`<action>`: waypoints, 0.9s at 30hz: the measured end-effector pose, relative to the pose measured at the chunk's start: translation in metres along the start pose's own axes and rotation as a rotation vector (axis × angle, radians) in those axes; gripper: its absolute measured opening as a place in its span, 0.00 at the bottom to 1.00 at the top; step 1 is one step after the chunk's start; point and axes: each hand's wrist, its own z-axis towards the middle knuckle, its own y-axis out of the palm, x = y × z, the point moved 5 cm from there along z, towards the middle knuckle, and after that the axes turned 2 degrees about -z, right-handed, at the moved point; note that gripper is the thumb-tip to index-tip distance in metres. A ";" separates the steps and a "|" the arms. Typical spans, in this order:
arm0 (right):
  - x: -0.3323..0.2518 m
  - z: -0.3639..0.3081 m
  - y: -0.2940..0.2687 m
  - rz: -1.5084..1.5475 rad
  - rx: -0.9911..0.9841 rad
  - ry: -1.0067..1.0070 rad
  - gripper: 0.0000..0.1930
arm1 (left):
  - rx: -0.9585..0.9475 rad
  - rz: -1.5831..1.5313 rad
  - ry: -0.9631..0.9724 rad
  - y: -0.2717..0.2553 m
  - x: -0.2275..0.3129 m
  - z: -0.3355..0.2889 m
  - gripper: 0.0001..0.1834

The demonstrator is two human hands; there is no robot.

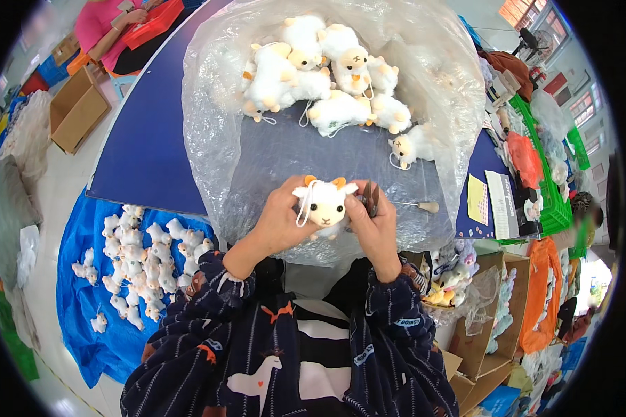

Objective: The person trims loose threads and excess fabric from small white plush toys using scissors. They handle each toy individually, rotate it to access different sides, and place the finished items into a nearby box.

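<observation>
A white plush sheep (pixel 327 205) with orange horns and a white hanging loop faces up between my two hands, above the near part of the plastic-covered table. My left hand (pixel 278 221) is closed round its left side. With thumb and fingers, my right hand (pixel 377 229) pinches the toy's right ear. That same hand also has small dark metal scissors (pixel 371 197) tucked in it, blades pointing up; their handles are mostly hidden by the fingers. Right of this hand, an awl (pixel 428 206) with a wooden handle lies on the plastic.
Several plush sheep (pixel 341 111) are heaped at the far side on a clear plastic sheet (pixel 212 132). More lie on a blue tarp (pixel 83 306) at lower left. Cartons and green crates (pixel 555 208) stand on the right. A person in pink (pixel 97 31) sits at far left.
</observation>
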 end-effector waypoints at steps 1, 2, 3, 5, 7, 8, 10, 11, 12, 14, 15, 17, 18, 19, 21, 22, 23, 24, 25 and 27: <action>-0.005 0.003 0.003 0.015 -0.014 0.027 0.19 | -0.001 -0.077 -0.015 -0.001 -0.004 0.001 0.22; -0.007 0.005 0.006 0.030 -0.030 0.053 0.20 | -0.001 -0.153 -0.029 -0.003 -0.008 0.002 0.22; -0.011 0.006 0.009 -0.070 -0.028 -0.043 0.22 | 0.009 -0.228 -0.042 -0.005 -0.013 0.002 0.22; -0.018 0.003 0.019 -0.258 -0.035 -0.243 0.25 | 0.011 -0.227 -0.093 -0.001 -0.013 0.000 0.23; -0.013 0.000 0.023 -0.269 0.046 -0.201 0.29 | 0.048 -0.159 -0.106 -0.003 -0.002 -0.003 0.25; -0.017 -0.002 0.022 -0.256 0.053 -0.195 0.28 | 0.052 -0.069 -0.019 -0.001 0.005 -0.001 0.26; -0.019 -0.002 0.019 -0.257 0.075 -0.189 0.26 | 0.031 0.000 0.023 0.000 0.010 0.000 0.29; -0.015 -0.001 0.017 -0.277 0.098 -0.192 0.24 | 0.003 -0.036 -0.013 0.000 0.007 -0.001 0.30; -0.012 0.000 0.015 -0.260 0.102 -0.199 0.23 | 0.012 -0.033 0.040 0.000 0.007 -0.002 0.29; -0.010 0.004 0.017 -0.184 0.101 -0.216 0.20 | -0.023 -0.377 -0.039 0.002 0.003 -0.004 0.25; -0.005 0.007 0.017 -0.150 0.065 -0.205 0.20 | -0.034 -0.446 -0.063 0.004 -0.001 -0.004 0.25; 0.010 0.017 0.009 -0.090 0.019 -0.178 0.19 | -0.079 -0.592 -0.107 0.010 -0.009 -0.002 0.23; 0.016 0.019 0.008 -0.072 0.001 -0.156 0.17 | -0.064 -0.637 -0.094 0.012 -0.007 0.001 0.23; 0.018 0.020 0.009 -0.004 0.021 -0.134 0.17 | -0.057 -0.510 -0.124 0.009 -0.009 0.002 0.24; 0.017 0.023 0.001 0.111 0.110 -0.103 0.17 | -0.088 -0.276 -0.157 0.008 -0.007 0.008 0.24; 0.022 0.027 0.004 0.167 0.149 -0.074 0.15 | -0.096 -0.232 -0.196 0.002 -0.008 0.004 0.28; 0.032 0.026 -0.006 0.212 0.268 0.048 0.14 | -0.063 -0.181 -0.041 0.002 0.003 0.001 0.37; 0.039 0.028 -0.007 0.253 0.278 0.064 0.12 | -0.120 -0.114 -0.023 0.004 0.008 0.000 0.44; 0.042 0.029 -0.001 0.214 0.296 0.181 0.12 | -0.114 -0.102 -0.046 0.003 0.010 -0.003 0.46; 0.037 0.028 0.008 0.363 0.224 0.167 0.14 | 0.023 -0.160 -0.117 0.005 0.008 -0.004 0.42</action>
